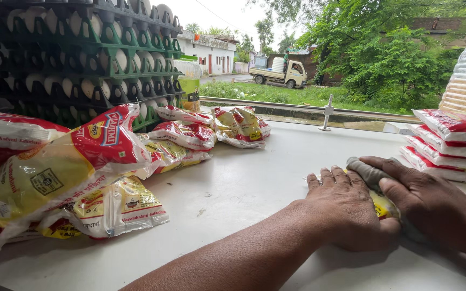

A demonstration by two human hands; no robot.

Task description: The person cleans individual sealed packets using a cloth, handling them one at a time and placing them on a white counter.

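Both hands' grip, left (346,213) and right (432,205), closed on yellow packet (383,205); egg-filled green trays (109,59) behind.

Yellow packet (382,205), perhaps rolled with a grey cloth (366,172), lies on counter.

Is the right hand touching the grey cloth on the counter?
Touching. The head view shows the right hand lying on the grey cloth, its thumb pressed along the cloth's edge with no gap.
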